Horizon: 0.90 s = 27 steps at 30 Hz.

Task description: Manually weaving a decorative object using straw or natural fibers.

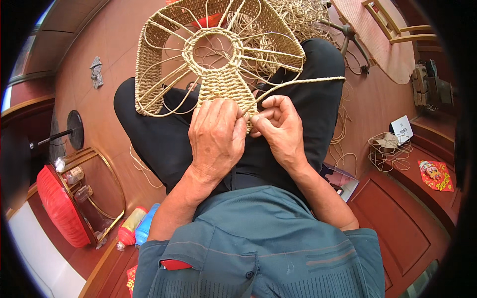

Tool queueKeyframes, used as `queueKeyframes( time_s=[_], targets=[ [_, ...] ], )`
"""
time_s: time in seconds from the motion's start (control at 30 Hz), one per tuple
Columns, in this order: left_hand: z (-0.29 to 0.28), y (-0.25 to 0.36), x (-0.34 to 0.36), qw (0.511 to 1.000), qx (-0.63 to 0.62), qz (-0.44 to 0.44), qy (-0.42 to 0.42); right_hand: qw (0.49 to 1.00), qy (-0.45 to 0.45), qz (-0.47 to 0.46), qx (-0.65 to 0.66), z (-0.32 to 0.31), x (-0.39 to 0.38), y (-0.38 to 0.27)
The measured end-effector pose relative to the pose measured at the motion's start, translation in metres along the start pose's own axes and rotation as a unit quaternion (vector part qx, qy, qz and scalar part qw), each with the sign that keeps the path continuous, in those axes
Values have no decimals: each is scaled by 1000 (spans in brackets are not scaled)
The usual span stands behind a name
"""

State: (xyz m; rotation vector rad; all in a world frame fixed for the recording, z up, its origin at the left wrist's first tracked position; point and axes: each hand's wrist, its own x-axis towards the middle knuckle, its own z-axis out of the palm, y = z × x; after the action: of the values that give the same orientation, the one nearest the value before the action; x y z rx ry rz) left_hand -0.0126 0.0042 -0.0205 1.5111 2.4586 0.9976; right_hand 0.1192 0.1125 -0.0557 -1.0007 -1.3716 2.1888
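A woven cord basket (149,67) with a central ring and spokes rests across my thighs. Its narrow woven panel (221,84) extends toward me from the ring. My left hand (217,139) grips the lower part of this panel, fingers curled over it, thumb at its right side. My right hand (280,130) is closed at the panel's lower right edge, thumb and index pinching the cord weave near my left thumb. A loose cord (313,81) arcs from there out to the right. The exact point of the pinch is partly hidden by my fingers.
Tangled cord (283,17) lies behind the basket. A chair base (348,32) and wooden chair (397,30) stand upper right. A red-seated stool (62,208), black round base (75,130) and bottles (130,223) are at left. A wire coil (390,149) sits at right.
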Motion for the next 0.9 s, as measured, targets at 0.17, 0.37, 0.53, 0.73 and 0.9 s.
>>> queueKeyframes(
  time_s=[0.17, 0.37, 0.53, 0.73, 0.9],
  targets=[
    [-5, 0, 1, 1000, 2, -8, -4, 999, -4, 31, 14, 0, 8, 0],
    [-21, -3, 4, 997, -50, -31, -44, 1000, -18, 8, 2, 0, 9, -2],
    [-38, -6, 5, 960, -201, -182, -74, 1000, -11, 4, 13, 1, 10, 4],
    [-41, -8, 2, 954, -223, -186, -78, 1000, -11, 5, 5, 0, 11, 5],
    [-39, -3, -3, 966, -205, -139, -74, 1000, -7, 10, 8, 1, 11, 8]
  ],
)
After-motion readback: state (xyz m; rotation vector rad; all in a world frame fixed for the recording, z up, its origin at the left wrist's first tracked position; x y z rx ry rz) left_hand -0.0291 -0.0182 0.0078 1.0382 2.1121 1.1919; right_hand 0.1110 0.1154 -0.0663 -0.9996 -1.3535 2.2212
